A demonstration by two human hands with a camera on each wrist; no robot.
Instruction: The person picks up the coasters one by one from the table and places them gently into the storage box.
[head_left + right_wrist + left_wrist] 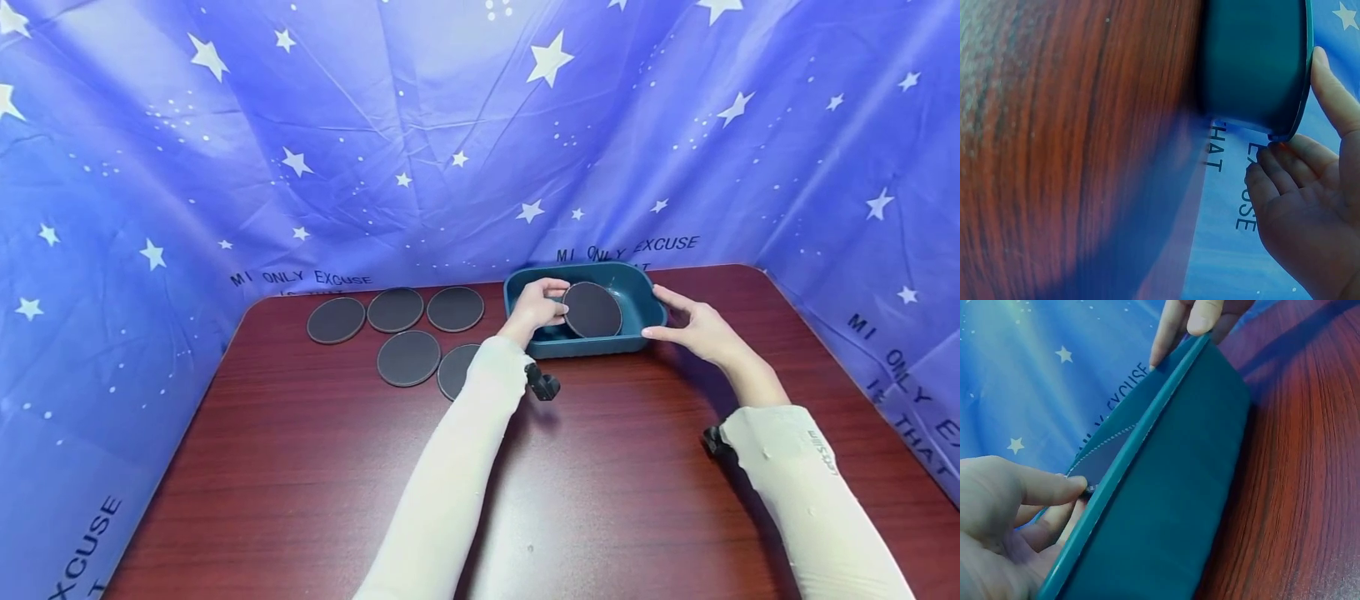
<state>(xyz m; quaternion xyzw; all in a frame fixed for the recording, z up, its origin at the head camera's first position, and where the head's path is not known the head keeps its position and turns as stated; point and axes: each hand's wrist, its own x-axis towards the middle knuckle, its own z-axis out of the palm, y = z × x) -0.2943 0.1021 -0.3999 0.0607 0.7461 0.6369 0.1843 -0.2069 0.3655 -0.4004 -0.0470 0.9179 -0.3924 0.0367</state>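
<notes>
A dark round coaster (592, 310) with a pale edge stands tilted inside a teal rectangular tub (577, 347). My left hand (537, 308) reaches over the tub's near wall and pinches the coaster's left edge between thumb and fingers. In the left wrist view, only a strip of the coaster (1100, 457) shows behind the rim. My right hand (701, 333) is at the tub's right end, thumb and fingers spread and fairly straight. In the right wrist view its thumb and fingertips touch the rim of the tub (1254, 62).
Several like coasters lie flat left of the tub: a back row with a coaster (395, 310) in its middle, and a front coaster (408, 358) beside one partly hidden by my left sleeve (465, 450). A starry blue cloth (420, 125) hangs behind the brown table (300, 467).
</notes>
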